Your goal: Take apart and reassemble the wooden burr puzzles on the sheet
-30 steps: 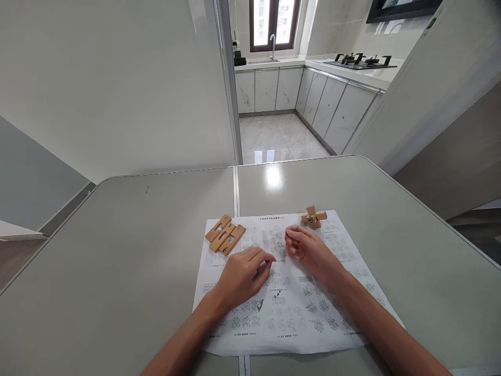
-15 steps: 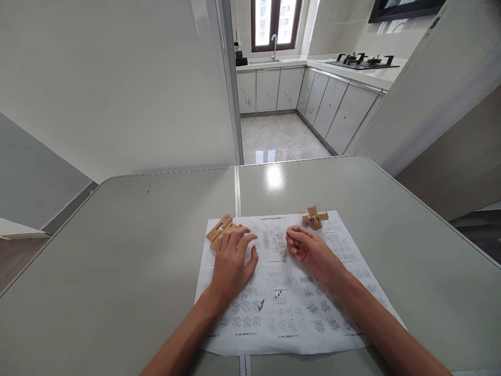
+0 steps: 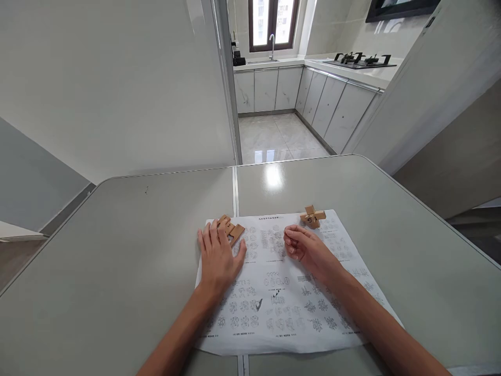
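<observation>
Left hand [image 3: 217, 258] moved, spread over planks [image 3: 236, 232], "2" legible, right hand [image 3: 307, 250] curled, grip unclear

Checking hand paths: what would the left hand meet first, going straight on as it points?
Likely the flat wooden pieces, which the left hand partly covers; depth is unclear, so it may be touching them.

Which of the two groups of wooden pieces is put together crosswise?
The right group, near the far right corner of the paper: its pieces jut in different directions. In the left group, visible pieces lie flat, side by side.
</observation>
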`<state>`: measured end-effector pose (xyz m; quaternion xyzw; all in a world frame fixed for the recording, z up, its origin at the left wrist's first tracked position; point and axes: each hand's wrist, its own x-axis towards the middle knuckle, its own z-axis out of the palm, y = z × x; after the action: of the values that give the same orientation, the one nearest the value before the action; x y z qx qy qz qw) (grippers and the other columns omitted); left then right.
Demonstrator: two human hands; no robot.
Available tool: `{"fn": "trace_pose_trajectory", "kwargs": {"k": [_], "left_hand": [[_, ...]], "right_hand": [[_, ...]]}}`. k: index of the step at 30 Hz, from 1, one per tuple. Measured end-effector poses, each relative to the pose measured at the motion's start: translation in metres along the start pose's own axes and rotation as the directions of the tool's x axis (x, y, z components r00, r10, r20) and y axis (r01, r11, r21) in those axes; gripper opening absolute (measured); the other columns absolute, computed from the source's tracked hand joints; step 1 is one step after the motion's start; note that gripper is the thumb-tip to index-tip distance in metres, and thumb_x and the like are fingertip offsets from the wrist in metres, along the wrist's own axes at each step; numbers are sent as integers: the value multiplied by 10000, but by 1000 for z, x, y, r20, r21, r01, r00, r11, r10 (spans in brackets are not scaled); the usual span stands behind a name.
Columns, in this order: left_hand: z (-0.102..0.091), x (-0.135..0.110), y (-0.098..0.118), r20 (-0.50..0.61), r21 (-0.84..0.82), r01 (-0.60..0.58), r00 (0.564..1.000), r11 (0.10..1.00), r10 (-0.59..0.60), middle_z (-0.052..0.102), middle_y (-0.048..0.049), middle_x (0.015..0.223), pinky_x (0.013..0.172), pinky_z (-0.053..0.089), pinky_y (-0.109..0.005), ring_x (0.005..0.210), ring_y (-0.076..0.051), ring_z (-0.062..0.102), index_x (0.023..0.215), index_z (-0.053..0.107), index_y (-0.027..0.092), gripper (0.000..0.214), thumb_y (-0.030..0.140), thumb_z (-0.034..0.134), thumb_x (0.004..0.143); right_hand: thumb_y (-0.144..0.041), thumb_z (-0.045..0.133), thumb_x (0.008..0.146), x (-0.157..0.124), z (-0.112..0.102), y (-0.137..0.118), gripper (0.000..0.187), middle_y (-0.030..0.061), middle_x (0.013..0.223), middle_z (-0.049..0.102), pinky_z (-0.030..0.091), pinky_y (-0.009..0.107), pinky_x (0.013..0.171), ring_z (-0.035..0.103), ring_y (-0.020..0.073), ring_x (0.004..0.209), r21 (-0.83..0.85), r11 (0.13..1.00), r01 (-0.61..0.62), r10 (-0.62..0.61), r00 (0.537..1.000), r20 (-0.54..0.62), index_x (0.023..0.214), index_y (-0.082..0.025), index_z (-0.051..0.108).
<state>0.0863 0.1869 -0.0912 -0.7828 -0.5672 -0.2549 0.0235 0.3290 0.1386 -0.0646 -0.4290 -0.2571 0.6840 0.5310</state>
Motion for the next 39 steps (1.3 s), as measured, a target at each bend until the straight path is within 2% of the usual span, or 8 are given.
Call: {"fn": "trace_pose_trajectory", "kwargs": {"k": [4, 10, 15, 19, 24, 28, 32, 39], "left_hand": [[-1, 0, 2, 20, -42, -30, 999, 999, 31, 549, -183, 1496, 1231, 269, -694, 1439, -402, 467, 1501, 390, 205, 581, 321, 600, 972], [-8, 3, 7, 51, -192, -112, 991, 975, 124, 585, -172, 1454, 1126, 438, -589, 1353, -370, 540, 1489, 406, 232, 606, 307, 675, 951], [-13, 2, 13, 132, -327, -200, 958, 924, 255, 592, -142, 1453, 1096, 472, -543, 1329, -343, 556, 1474, 405, 252, 659, 325, 743, 913], [-17, 0, 18, 160, -362, -243, 935, 900, 317, 603, -116, 1429, 1078, 481, -509, 1298, -322, 561, 1456, 408, 257, 670, 351, 764, 896], [-16, -1, 20, 162, -259, -169, 963, 951, 216, 622, -128, 1324, 1011, 488, -532, 1177, -345, 560, 1397, 464, 223, 733, 483, 819, 811], [-15, -2, 21, 154, -215, -142, 972, 966, 177, 602, -135, 1289, 997, 486, -530, 1147, -343, 538, 1371, 485, 206, 725, 534, 799, 807], [-15, -2, 22, 164, -194, -124, 974, 973, 157, 593, -133, 1241, 973, 504, -508, 1119, -331, 537, 1346, 498, 201, 665, 525, 772, 833], [-12, -4, 20, 156, -219, -107, 977, 970, 143, 603, -127, 1213, 895, 544, -469, 1051, -306, 606, 1419, 430, 211, 643, 440, 724, 895]], "right_hand": [[-440, 886, 801, 0, 1, -1, 318, -14, 755, 556, 366, 292, 561, 476, 126, 639, 14, 1000, -1, 1, 1000, -5, 793, -213, 663], [-449, 893, 790, 0, 3, -1, 334, -9, 750, 559, 376, 287, 561, 479, 130, 639, 7, 1000, -3, 3, 1000, -12, 785, -209, 661], [-441, 887, 806, 1, 1, 1, 325, -11, 753, 553, 379, 272, 555, 483, 125, 639, 6, 1000, -1, 1, 1000, -7, 802, -206, 662], [-441, 881, 819, 1, 1, 1, 319, -11, 763, 558, 389, 269, 561, 485, 120, 641, 8, 1000, -6, 6, 1000, -3, 816, -204, 667], [-453, 892, 800, 2, 2, 0, 331, -11, 747, 558, 391, 273, 556, 482, 123, 632, -3, 1000, -7, 7, 1000, -10, 805, -206, 672], [-451, 889, 801, 2, 2, 0, 328, -10, 749, 558, 391, 273, 554, 482, 122, 632, -4, 1000, -5, 5, 1000, -12, 817, -203, 676], [-434, 871, 827, 3, 0, 3, 313, -9, 765, 550, 392, 264, 554, 483, 120, 642, 4, 1000, 2, -2, 1000, 1, 823, -199, 664], [-425, 867, 833, 3, -2, 4, 310, -11, 774, 538, 403, 260, 561, 480, 119, 645, 8, 1000, 0, 0, 1000, 4, 823, -200, 653]]}}
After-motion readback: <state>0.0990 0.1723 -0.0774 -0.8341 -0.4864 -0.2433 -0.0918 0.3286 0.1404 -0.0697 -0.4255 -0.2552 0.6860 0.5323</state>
